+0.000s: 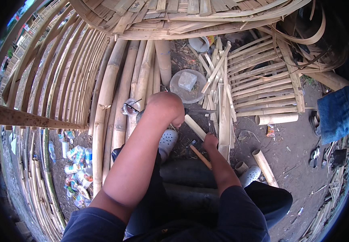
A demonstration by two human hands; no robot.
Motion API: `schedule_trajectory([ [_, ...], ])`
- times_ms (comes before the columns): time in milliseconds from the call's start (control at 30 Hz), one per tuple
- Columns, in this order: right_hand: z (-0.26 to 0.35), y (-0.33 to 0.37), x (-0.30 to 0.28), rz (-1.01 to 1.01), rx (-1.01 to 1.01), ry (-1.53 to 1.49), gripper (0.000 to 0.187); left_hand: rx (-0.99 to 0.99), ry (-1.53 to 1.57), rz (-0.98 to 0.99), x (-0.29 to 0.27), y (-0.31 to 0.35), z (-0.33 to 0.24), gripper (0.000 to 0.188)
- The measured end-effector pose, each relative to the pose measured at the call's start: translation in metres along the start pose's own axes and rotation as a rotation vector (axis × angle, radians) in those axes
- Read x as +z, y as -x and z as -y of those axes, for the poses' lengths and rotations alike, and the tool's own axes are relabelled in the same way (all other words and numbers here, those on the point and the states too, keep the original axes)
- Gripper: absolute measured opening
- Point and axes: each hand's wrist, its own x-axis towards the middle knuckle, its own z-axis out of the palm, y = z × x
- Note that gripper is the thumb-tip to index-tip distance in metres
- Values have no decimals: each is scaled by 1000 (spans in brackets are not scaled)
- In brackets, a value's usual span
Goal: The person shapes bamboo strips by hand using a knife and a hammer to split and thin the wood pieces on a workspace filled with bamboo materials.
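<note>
My left hand [174, 113] is closed beside the upper end of a pale split bamboo strip [195, 128]. What its fingers hold is hidden behind the back of the hand; a thin dark edge shows to its right. The lower end of the strip is in my closed right hand [210, 142]. Below the strip lies a hammer [200, 156] with a wooden handle, partly hidden by my right arm. To the left of my left wrist, a clear cup [130, 108] with a thin black stick stands by the bamboo poles.
Thick bamboo poles [120, 88] lie at left, near a slatted bamboo frame [57, 80]. A stone block [187, 80] rests on a round slab [176, 90]. Split bamboo strips [224, 109] and a slatted panel [263, 76] lie right. Plastic bottles [77, 167] litter the lower left.
</note>
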Motion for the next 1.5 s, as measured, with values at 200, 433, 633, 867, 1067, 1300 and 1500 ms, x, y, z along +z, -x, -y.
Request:
schedule_trajectory([
  [200,4,25,-46,18,-49,8,58,26,14,2,1,-10,-2,33],
  [433,8,44,-121,52,-130,42,50,29,-14,-13,-4,-9,4,28],
  [633,16,70,-187,-123,-194,154,52,23,125,26,-3,-6,9,30],
  [867,30,111,-255,-216,-261,199,55,11,181,110,4,9,32,29],
  [1067,50,137,-294,-325,-349,105,56,43,223,106,16,16,59,29],
  [1300,44,103,-285,-482,-337,-412,50,62,350,66,26,19,73,26],
  [1500,35,74,-289,-634,-265,-826,25,80,423,-40,29,17,74,27],
])
